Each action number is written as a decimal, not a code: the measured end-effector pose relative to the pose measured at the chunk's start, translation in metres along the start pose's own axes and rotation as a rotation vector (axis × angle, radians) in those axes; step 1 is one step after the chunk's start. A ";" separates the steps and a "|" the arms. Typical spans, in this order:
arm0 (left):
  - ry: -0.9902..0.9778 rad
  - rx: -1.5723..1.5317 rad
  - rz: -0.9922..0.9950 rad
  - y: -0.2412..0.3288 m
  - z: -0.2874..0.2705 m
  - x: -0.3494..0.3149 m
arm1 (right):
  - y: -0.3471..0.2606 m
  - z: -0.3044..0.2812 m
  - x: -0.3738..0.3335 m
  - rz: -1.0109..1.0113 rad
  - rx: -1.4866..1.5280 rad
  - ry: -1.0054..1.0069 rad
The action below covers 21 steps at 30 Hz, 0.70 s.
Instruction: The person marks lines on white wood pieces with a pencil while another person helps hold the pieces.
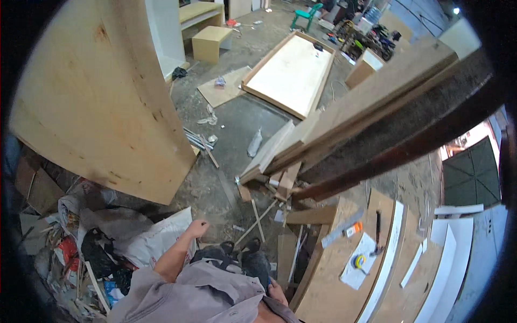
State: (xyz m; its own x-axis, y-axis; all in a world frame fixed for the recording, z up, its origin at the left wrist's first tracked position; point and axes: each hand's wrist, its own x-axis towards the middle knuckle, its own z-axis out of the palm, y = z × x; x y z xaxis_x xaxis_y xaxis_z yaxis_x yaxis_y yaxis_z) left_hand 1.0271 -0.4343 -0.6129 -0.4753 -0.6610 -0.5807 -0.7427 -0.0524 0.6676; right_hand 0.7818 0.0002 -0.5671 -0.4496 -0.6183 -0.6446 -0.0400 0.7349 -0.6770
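My left hand [198,228] is held out in front of my body, its fingers curled in with nothing visible in them. Beneath and beside it spreads a white sack [167,229] on the floor heap. Low beside my thigh is my right hand [277,293], its fingers partly hidden, so its grip is unclear. Closest to it is the wooden workbench [318,307] on the right. On that bench lie a hammer [378,229], a yellow roll like tape [359,262] on a white sheet [350,277], and an orange-and-white box [353,229].
A large plywood panel [97,107] stands at left, above a scrap heap [67,253]. Long boards [366,91] lean beside a dark beam [409,124] at right. Loose sticks [258,220] lie by my feet. Farther off are a framed panel [293,70] and green chair [306,17].
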 end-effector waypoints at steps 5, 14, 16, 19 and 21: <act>0.243 -0.237 -0.009 0.027 -0.039 0.001 | -0.078 -0.032 0.054 0.271 -0.007 -0.407; 0.171 -0.135 -0.444 -0.060 -0.016 0.024 | -0.038 -0.079 0.308 -0.018 0.038 -0.423; 0.200 0.216 -0.280 -0.098 -0.020 0.002 | -0.078 -0.054 0.317 -0.097 0.025 -0.535; 0.279 -0.037 -0.421 -0.083 -0.010 0.039 | -0.158 -0.058 0.331 -0.095 -0.142 -0.476; 0.253 -0.185 -0.552 -0.074 -0.013 0.041 | -0.215 -0.058 0.334 0.064 -0.276 -0.396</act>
State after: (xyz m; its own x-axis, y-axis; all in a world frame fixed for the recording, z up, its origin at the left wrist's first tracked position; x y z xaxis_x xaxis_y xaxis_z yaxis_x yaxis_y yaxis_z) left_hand 1.0684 -0.4671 -0.6804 0.0975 -0.6546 -0.7497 -0.7422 -0.5496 0.3834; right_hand 0.5885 -0.3481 -0.6156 -0.0868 -0.5885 -0.8038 -0.2830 0.7882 -0.5465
